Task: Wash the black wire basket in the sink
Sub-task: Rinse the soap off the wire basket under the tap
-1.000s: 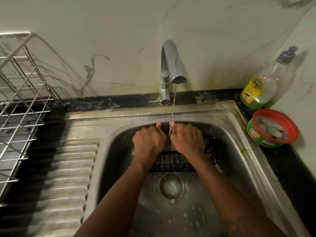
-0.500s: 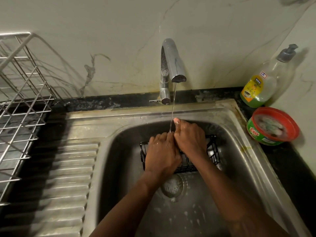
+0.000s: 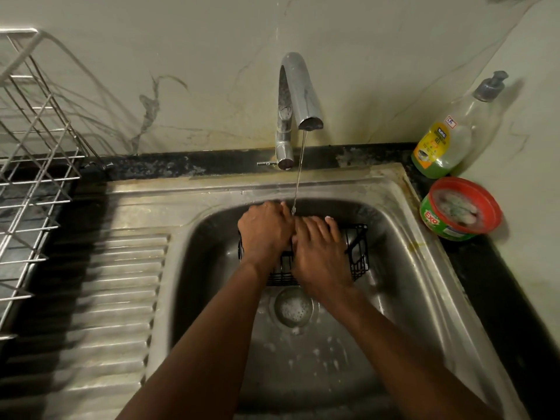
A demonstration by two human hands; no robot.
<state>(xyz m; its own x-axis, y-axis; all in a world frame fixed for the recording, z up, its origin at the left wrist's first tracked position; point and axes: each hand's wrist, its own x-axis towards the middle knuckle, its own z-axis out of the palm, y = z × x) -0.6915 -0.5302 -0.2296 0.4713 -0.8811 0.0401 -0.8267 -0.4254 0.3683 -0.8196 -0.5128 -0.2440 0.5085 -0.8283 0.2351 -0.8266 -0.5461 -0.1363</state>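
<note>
The black wire basket (image 3: 358,253) stands in the steel sink (image 3: 391,189), just beyond the drain (image 3: 293,307). Both hands cover most of it. My left hand (image 3: 264,231) is on its left part, fingers curled over the far rim. My right hand (image 3: 318,253) lies across the middle with fingers stretched out, pressing on the wires. A thin stream of water from the faucet (image 3: 298,95) lands between the two hands at the basket's far edge. Only the right end and part of the front wall of the basket show.
A metal dish rack (image 3: 33,177) stands at the left beside the ribbed drainboard (image 3: 100,298). On the black counter at the right are a pump bottle of green dish gel (image 3: 442,144) and a round red-rimmed Exo tub (image 3: 460,207). Suds dot the sink floor.
My left hand moved back to the left and curled over the far rim. My right hand slid from the far rim toward the basket's middle and flattened. The basket stayed in place.
</note>
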